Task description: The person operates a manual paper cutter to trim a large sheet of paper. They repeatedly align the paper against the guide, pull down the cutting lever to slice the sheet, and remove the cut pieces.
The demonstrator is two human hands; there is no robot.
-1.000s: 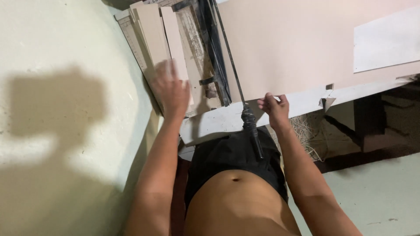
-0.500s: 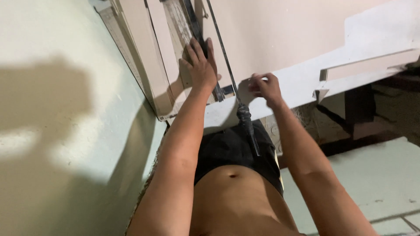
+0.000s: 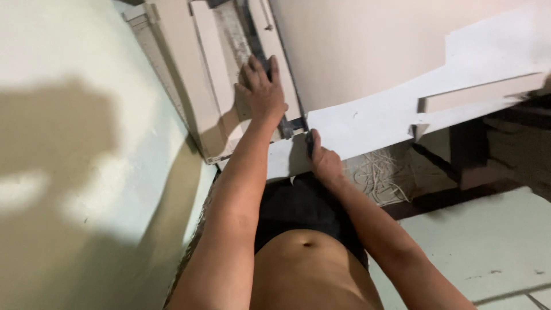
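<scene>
While my left hand point(image 3: 261, 92) lies flat, fingers spread and gripping nothing, it presses down on the bed of the paper cutter point(image 3: 221, 86), palm just beside the dark blade rail. My right hand point(image 3: 325, 163) is down at the near end of that same cutter, fingers curled shut around the dark cutter handle point(image 3: 310, 143), which sits low against the table edge. On the far side of the cutter from my left hand lies the big pale card sheet point(image 3: 367, 51), its edge tucked along the rail; nearer me than the cutter's bed, a white board point(image 3: 402, 112) juts out past the front. Below and to the right of the cutter, a tangle of thin paper offcuts point(image 3: 379, 175) lies heaped by a dark table leg point(image 3: 465, 155). Whether the blade has gone fully through at the near end I cannot tell; my own hand hides it. To do this well, I judge I should keep the left palm heavy and flat so the sheet cannot creep, keep those fingers clear of the rail, and draw the handle in one even stroke, not a jerky one, watching that the sheet's edge stays square to the cutter's ruled side point(image 3: 158, 54).
</scene>
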